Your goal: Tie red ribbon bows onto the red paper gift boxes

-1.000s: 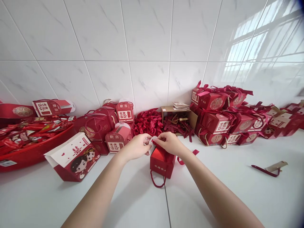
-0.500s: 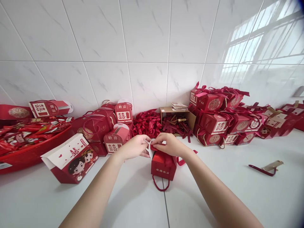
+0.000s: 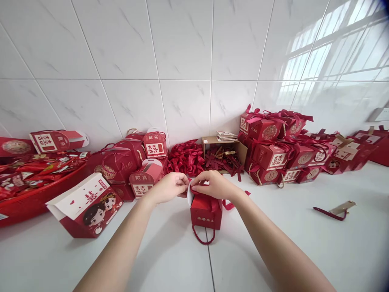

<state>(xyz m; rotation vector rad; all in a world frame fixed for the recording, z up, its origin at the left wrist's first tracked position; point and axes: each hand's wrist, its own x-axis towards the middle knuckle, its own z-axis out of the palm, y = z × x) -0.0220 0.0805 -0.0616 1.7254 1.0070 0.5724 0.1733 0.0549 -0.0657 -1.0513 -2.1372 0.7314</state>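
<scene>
A small red gift box (image 3: 204,215) with gold lettering stands on the white tiled floor (image 3: 170,251) in front of me, its red cord handle hanging down the front. My left hand (image 3: 170,186) and my right hand (image 3: 214,184) meet over its top. Both pinch the box's white-lined top flap and a strip of red ribbon there. A loose end of red ribbon (image 3: 229,204) trails out to the right of the box.
A larger box with cartoon figures (image 3: 86,205) lies to the left, beside a red tray of packets (image 3: 27,182). Red bags and boxes (image 3: 133,162), a ribbon pile (image 3: 187,156) and a cardboard carton (image 3: 223,152) line the wall. Stacked finished boxes (image 3: 276,150) sit right; a tagged ribbon (image 3: 332,211) lies alone.
Both hands stayed on the box top, shifting their pinch on flap and ribbon. The flap has folded further down. The view drifted slightly, so the box sits a little lower and to the left.
</scene>
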